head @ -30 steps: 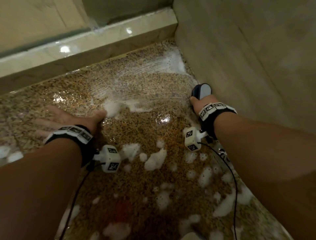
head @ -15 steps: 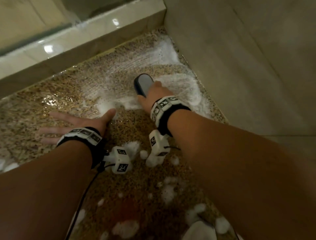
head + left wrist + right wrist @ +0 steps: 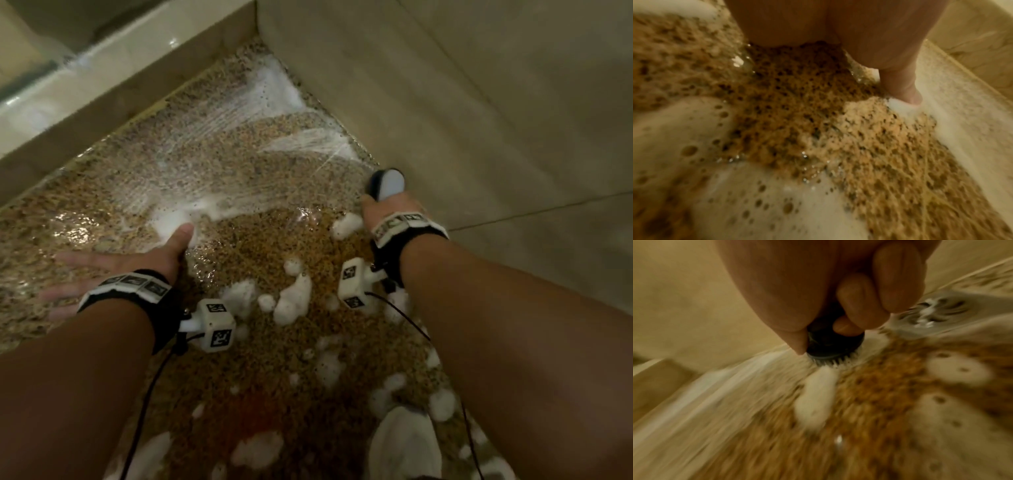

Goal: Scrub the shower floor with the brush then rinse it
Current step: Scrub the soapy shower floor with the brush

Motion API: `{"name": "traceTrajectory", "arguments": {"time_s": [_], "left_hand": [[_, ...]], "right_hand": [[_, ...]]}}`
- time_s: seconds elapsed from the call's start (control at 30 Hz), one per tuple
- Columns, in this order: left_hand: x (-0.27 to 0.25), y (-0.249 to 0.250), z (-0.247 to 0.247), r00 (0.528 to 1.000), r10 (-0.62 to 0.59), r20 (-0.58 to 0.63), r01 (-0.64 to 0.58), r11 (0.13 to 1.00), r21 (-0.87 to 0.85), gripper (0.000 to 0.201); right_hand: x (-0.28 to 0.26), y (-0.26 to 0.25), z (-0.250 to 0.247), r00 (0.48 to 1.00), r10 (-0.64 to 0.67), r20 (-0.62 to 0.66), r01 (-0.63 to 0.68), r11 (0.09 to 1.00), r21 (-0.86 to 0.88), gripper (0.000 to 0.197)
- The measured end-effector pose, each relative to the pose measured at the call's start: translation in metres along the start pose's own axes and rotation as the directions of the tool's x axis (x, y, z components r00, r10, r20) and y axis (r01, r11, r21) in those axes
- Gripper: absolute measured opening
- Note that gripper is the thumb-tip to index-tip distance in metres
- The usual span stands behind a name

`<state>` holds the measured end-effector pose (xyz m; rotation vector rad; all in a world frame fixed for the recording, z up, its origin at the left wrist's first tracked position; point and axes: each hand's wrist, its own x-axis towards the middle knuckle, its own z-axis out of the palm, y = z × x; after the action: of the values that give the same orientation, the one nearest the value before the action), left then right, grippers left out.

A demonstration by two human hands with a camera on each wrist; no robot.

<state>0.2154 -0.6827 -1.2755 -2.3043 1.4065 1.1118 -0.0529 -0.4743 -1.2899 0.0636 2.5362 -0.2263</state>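
Note:
The wet speckled granite shower floor [image 3: 260, 260] is streaked and dotted with white foam [image 3: 291, 301]. My right hand [image 3: 387, 205] grips a dark round brush [image 3: 385, 183] with a pale top, close to the right wall. In the right wrist view the brush [image 3: 830, 345] stands bristles down on the floor, fingers [image 3: 857, 296] curled round it. My left hand [image 3: 113, 263] lies flat on the floor at the left, fingers spread, thumb near a foam patch. The left wrist view shows the thumb [image 3: 900, 78] touching foam on the floor [image 3: 797, 113].
A beige tiled wall [image 3: 479, 102] rises at the right, and a raised marble curb [image 3: 85, 78] with glass runs along the far left. A metal floor drain [image 3: 937, 311] sits beside the brush. A pale shoe [image 3: 407, 445] stands at the bottom right.
My right hand has swept the brush from the middle of the floor back to the right, next to the wall. The left hand has stayed planted on the floor.

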Motion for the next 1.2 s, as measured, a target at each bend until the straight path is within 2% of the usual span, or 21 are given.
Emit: {"name": "traceTrajectory", "arguments": {"time_s": [0.07,0.13,0.2,0.27,0.33,0.4,0.5,0.57,0.63,0.67,0.7,0.73,0.77,0.83,0.93,1.0,1.07,1.13,1.2], "left_hand": [[-0.018,0.005,-0.005,0.999,-0.029,0.028,0.030,0.999,-0.035,0.165],[-0.015,0.004,-0.002,0.999,-0.014,0.047,0.017,0.998,-0.063,0.167],[-0.008,0.003,-0.001,0.996,-0.013,0.084,0.019,0.997,-0.077,0.162],[0.011,-0.001,0.005,0.996,-0.033,0.079,0.040,0.996,-0.085,0.173],[0.040,-0.009,0.014,1.000,-0.018,0.017,0.019,0.996,-0.091,0.178],[0.017,-0.004,0.009,1.000,-0.010,-0.009,0.009,0.996,-0.087,0.181],[-0.008,0.001,0.004,1.000,0.006,-0.004,-0.006,0.995,-0.099,0.162],[-0.003,-0.001,0.003,1.000,0.003,0.016,-0.002,0.995,-0.103,0.162],[0.030,-0.009,0.011,1.000,-0.004,0.028,0.007,0.995,-0.097,0.173],[0.052,-0.013,0.019,1.000,-0.008,0.004,0.008,0.997,-0.080,0.172],[0.076,-0.017,0.030,1.000,-0.002,-0.015,0.001,0.998,-0.068,0.167],[0.085,-0.018,0.035,1.000,-0.007,-0.028,0.006,0.998,-0.056,0.162],[0.071,-0.015,0.032,0.999,0.001,-0.039,-0.003,0.999,-0.047,0.161],[0.054,-0.012,0.024,0.999,0.009,-0.040,-0.011,0.998,-0.062,0.164],[0.037,-0.010,0.015,1.000,0.012,-0.020,-0.015,0.993,-0.118,0.173],[0.029,-0.008,0.014,1.000,0.002,-0.031,-0.006,0.990,-0.142,0.178],[0.019,-0.004,0.011,1.000,0.003,-0.031,-0.007,0.988,-0.157,0.176],[0.020,-0.004,0.013,1.000,0.027,-0.016,-0.029,0.992,-0.121,0.170],[0.018,-0.002,0.010,0.999,0.024,-0.042,-0.028,0.994,-0.105,0.176]], "right_hand": [[-0.023,-0.030,0.012,0.990,-0.133,0.045,0.134,0.991,-0.017,0.076],[-0.044,-0.056,0.028,0.954,-0.266,0.141,0.277,0.959,-0.066,0.076],[-0.048,-0.062,0.037,0.933,-0.298,0.204,0.327,0.937,-0.127,0.080],[-0.041,-0.045,0.027,0.949,-0.251,0.191,0.277,0.952,-0.128,0.083],[-0.022,-0.005,0.010,0.981,-0.170,0.093,0.182,0.974,-0.134,0.082],[-0.006,0.036,-0.006,0.996,-0.086,-0.015,0.083,0.985,-0.148,0.080],[0.002,0.065,-0.011,0.994,0.089,-0.063,-0.096,0.988,-0.122,0.077],[-0.009,0.053,-0.007,0.998,0.017,-0.066,-0.023,0.996,-0.087,0.063],[-0.024,0.024,0.004,0.988,-0.153,-0.023,0.151,0.986,-0.068,0.041],[-0.033,0.007,0.011,0.972,-0.232,0.029,0.234,0.969,-0.074,0.044],[-0.039,-0.009,0.018,0.963,-0.254,0.094,0.262,0.962,-0.084,0.057],[-0.041,-0.021,0.021,0.959,-0.248,0.138,0.262,0.960,-0.097,0.070],[-0.039,-0.027,0.023,0.960,-0.241,0.144,0.258,0.960,-0.111,0.077],[-0.023,-0.025,0.015,0.972,-0.217,0.094,0.227,0.967,-0.115,0.075],[-0.002,-0.016,-0.006,0.993,-0.117,-0.006,0.116,0.987,-0.111,0.071],[-0.004,-0.025,-0.010,0.995,-0.096,-0.006,0.095,0.986,-0.139,0.072],[-0.017,-0.047,-0.002,0.975,-0.216,0.049,0.222,0.953,-0.206,0.075],[-0.023,-0.069,0.015,0.923,-0.369,0.114,0.386,0.878,-0.285,0.082],[-0.019,-0.083,0.017,0.884,-0.446,0.142,0.467,0.820,-0.332,0.081]]}}
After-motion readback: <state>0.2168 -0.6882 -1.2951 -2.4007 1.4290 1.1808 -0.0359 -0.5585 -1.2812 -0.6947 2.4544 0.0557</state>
